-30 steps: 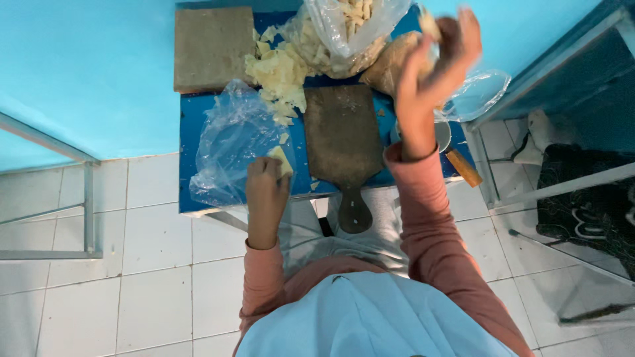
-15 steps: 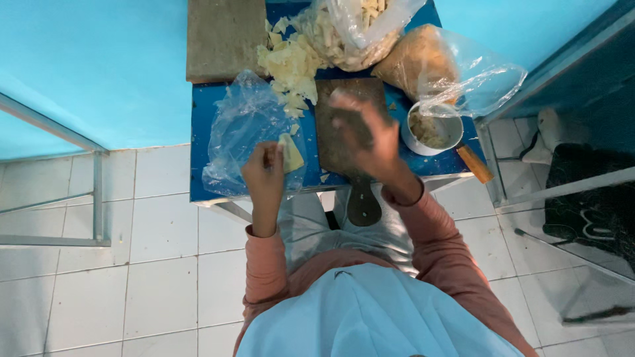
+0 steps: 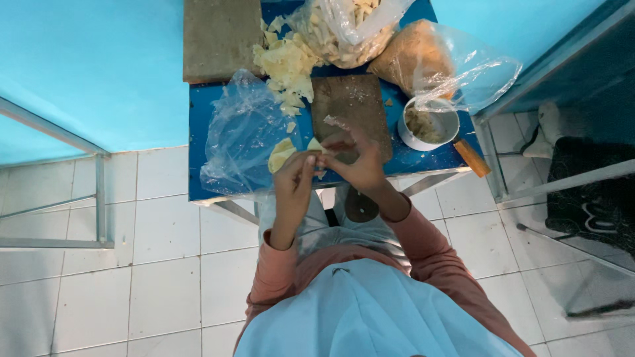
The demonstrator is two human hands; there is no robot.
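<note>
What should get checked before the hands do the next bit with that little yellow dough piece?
1. Both hands on the piece: the left hand and right hand meet at the yellow dough piece. Ok.
2. Grip firm: fingers cover the piece's edge. Cannot tell.
3. Work spot free: the wooden board is bare apart from crumbs. Ok.
4. Filling close: the white bowl sits just right of the board. Ok.
5. More pieces ready: a pile of yellow pieces lies behind the board. Ok.
6. Table edge: the clear plastic bag hangs over the blue table front edge. Not ok.
</note>
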